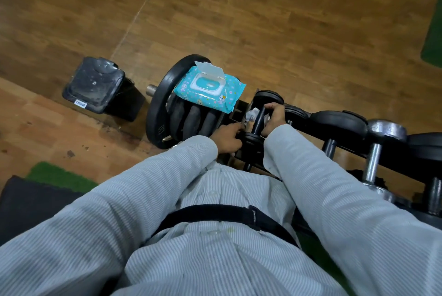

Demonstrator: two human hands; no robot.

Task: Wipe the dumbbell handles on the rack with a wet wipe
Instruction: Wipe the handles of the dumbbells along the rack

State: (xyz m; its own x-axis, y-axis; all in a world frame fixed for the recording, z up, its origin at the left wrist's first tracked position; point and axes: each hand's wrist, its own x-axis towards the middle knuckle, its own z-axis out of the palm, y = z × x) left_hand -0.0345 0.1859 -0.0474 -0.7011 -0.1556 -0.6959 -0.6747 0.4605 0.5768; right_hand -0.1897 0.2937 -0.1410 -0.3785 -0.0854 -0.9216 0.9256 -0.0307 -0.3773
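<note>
A small black dumbbell (259, 118) lies at the left end of the rack (239, 114). My right hand (275, 116) is wrapped around its handle with a white wet wipe (252, 114) bunched under the fingers. My left hand (227, 138) grips the near head of the same dumbbell. A turquoise wet-wipe pack (209, 88) with its lid flipped open rests on top of several stacked weight plates (165, 109) just left of the rack. Larger dumbbells (339, 126) fill the rack to the right; both sleeves hide part of it.
A black bin (95, 85) stands on the wooden floor at the left. A chrome dumbbell (380, 142) sits further right on the rack. Green turf (59, 178) and a black mat (28, 204) lie at the lower left.
</note>
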